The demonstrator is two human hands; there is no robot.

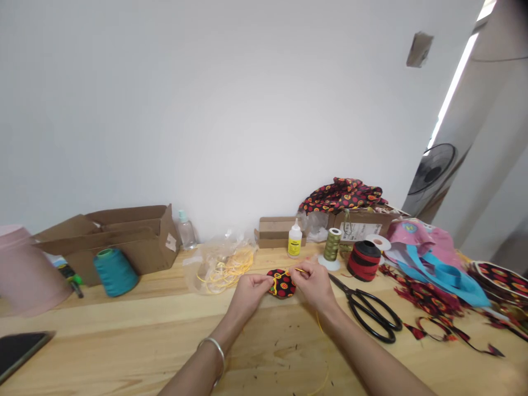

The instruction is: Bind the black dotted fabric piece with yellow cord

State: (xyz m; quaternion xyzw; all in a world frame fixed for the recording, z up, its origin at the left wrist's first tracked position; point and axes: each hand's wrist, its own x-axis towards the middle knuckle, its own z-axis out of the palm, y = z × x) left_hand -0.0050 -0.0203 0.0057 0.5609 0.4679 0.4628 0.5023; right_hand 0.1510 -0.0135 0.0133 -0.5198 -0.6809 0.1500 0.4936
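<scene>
A small round piece of dark patterned fabric (284, 287), printed with red and yellow spots, is held between my two hands just above the wooden table. My left hand (250, 294) pinches its left edge with thumb and forefinger. At the upper right edge, my right hand (314, 285) is closed on the fabric and a yellow cord. That yellow cord (319, 324) trails down from under my right hand to the table's front. More yellow shows along the fabric's left side, where my fingertips partly cover it.
Black scissors (371, 311) lie just right of my right hand. Behind stand a glue bottle (294, 242), a green thread spool (332, 245) and a red-black spool (363, 261). Leftward are bagged yellow cord (231, 269), a teal thread cone (114, 273) and a cardboard box (136, 247).
</scene>
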